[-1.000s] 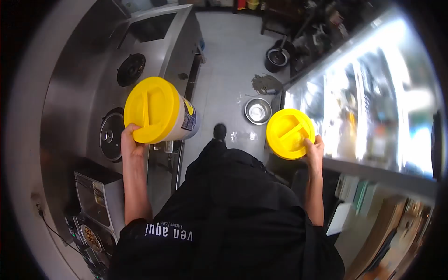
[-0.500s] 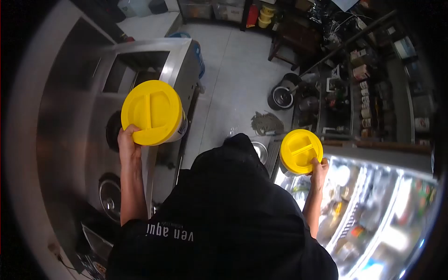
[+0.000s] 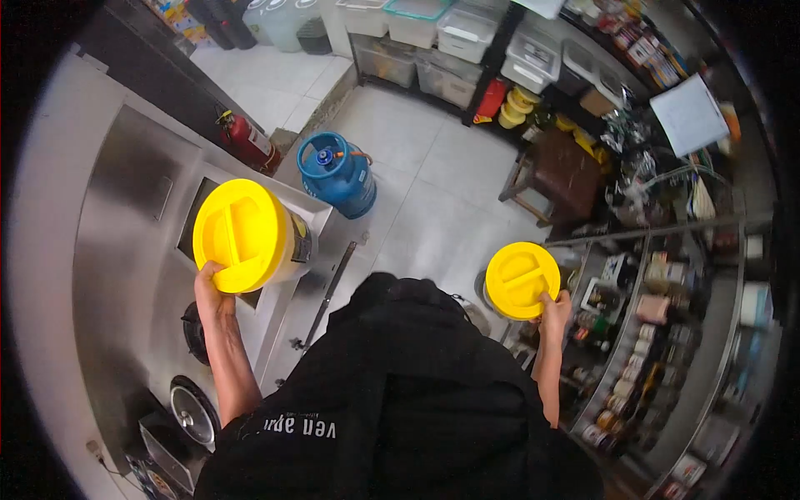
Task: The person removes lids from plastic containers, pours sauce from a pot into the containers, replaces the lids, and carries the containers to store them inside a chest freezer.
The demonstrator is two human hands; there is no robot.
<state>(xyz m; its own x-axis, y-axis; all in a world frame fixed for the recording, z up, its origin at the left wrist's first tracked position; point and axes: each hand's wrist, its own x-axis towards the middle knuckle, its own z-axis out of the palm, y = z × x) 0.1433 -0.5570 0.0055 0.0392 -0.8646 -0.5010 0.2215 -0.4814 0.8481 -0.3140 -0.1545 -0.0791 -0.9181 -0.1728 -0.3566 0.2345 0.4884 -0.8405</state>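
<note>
My left hand (image 3: pixel 215 292) grips a white tub with a dark label by its yellow lid (image 3: pixel 237 235), at the left in front of the steel counter. The thumb lies over the lid's near edge; the other fingers are hidden beneath. On the right, my right hand (image 3: pixel 553 315) is closed on the edge of a smaller tub with a yellow lid (image 3: pixel 522 280). Its body is mostly hidden under the lid. Both lids have a raised bar across a recessed top and face up towards me. The tubs are held apart, above floor height.
A blue gas cylinder (image 3: pixel 340 177) stands on the tiled floor beyond the left tub, near a red fire extinguisher (image 3: pixel 247 140). Pot lids (image 3: pixel 195 412) lie at lower left. A brown stool (image 3: pixel 557 177) is ahead right. Shelves with jars (image 3: pixel 637 367) line the right.
I have turned and moved away from the lit fridge, which is out of view. The gas cylinder and fire extinguisher have come into sight. Both tubs remain in my hands.
</note>
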